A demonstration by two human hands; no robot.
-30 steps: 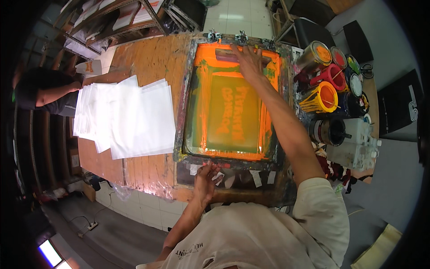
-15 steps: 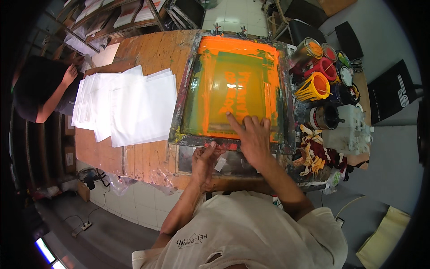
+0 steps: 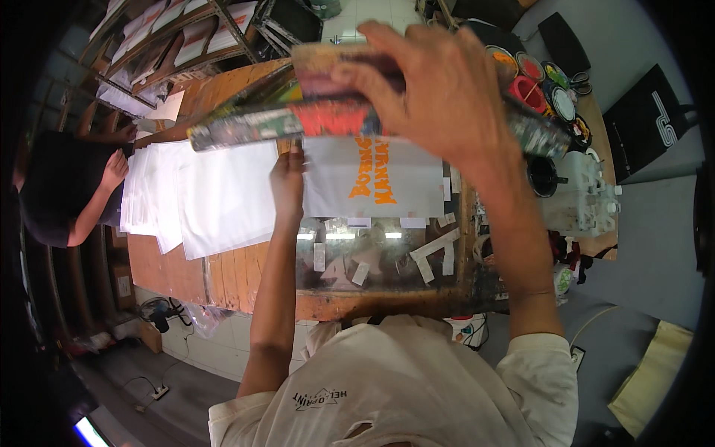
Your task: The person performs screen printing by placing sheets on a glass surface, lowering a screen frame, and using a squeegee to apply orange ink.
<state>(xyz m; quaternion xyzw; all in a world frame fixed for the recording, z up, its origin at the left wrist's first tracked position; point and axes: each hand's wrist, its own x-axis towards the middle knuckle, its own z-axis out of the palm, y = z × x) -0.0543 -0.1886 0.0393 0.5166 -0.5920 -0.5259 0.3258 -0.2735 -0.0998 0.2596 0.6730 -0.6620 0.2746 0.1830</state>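
A screen printing frame (image 3: 328,119), its near rail daubed with paint, is tilted up over the table. My right hand (image 3: 447,89) is closed round a pinkish wooden block, apparently a squeegee handle (image 3: 313,63), close against the raised rail. Below the frame, a whitish translucent sheet (image 3: 328,186) with an orange print lies on the glass-like work surface (image 3: 342,264). At the sheet's left edge is my left hand (image 3: 287,179), fingers together and slightly blurred, seeming to pinch that edge. My right hand and the rail hide the far part of the sheet.
Left of the frame lies a stack of white sheets (image 3: 223,194). Open paint cans (image 3: 530,67), a dark pot (image 3: 547,177) and clear plastic containers (image 3: 585,194) line the right side. Tape pieces (image 3: 432,257) mark the work surface. Another person (image 3: 67,179) stands at far left.
The frame has swung up from flat, uncovering the orange-printed sheet. My right hand has gone from pointing at the mesh to gripping the squeegee high up. My left hand has moved left and farther away.
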